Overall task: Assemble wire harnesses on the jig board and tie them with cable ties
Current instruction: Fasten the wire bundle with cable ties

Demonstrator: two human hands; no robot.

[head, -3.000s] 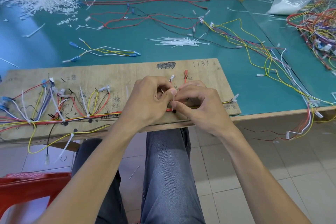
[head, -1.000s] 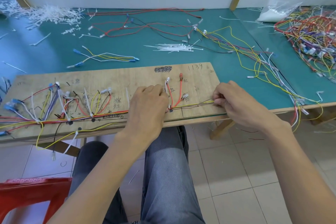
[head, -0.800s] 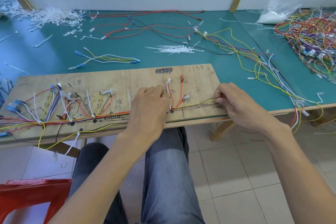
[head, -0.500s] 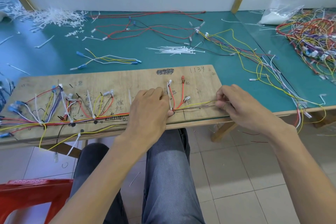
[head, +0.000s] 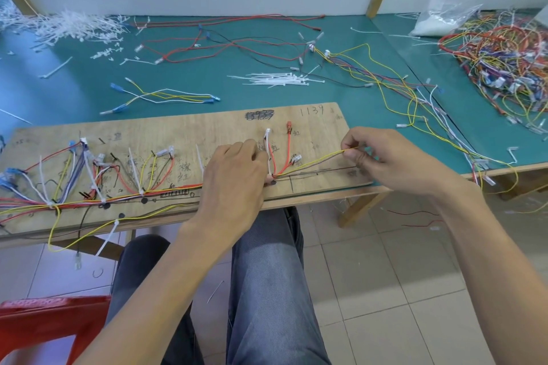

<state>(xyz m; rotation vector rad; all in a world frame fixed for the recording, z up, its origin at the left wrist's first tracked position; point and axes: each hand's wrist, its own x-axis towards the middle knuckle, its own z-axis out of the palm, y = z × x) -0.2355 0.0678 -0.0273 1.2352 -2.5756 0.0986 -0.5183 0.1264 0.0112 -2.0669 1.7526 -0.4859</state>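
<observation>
A wooden jig board lies at the table's near edge, with a multicoloured wire harness running along it, tied at several points with white cable ties. My left hand presses down on the harness near the board's middle, fingers closed over the bundle by a tie. My right hand pinches the ends of a yellow wire and a brown wire and holds them lifted a little above the board's right end. A red lead and a white lead branch up between the hands.
A bunch of loose white cable ties lies behind the board on the green table. Loose wires trail right; a tangled harness pile sits far right. Cut tie scraps lie back left. A red stool stands lower left.
Three seconds ago both hands worked together at the board's middle. My right hand has since slid right along the yellow and brown wires and now lifts their ends; my left hand stayed put.
</observation>
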